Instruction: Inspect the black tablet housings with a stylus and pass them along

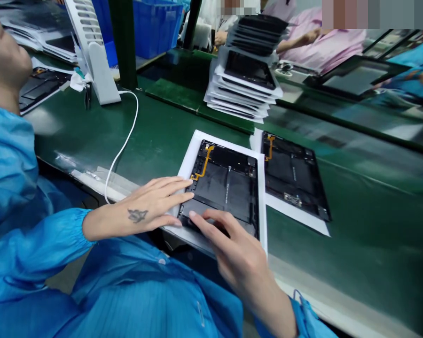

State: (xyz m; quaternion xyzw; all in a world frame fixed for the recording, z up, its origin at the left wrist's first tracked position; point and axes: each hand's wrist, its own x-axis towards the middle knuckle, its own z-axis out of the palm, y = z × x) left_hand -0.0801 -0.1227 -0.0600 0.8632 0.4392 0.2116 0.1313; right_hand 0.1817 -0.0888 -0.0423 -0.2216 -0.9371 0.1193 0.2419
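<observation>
A stack of tablet panels (245,80) is sitting at top centre on the green bench mat (88,131); a white cable (125,136) is curving from a white slotted stand (100,70) at upper left; a blue plastic bin (158,28) is standing behind it; a co-worker's pink sleeve (313,42) is showing at upper right.
</observation>
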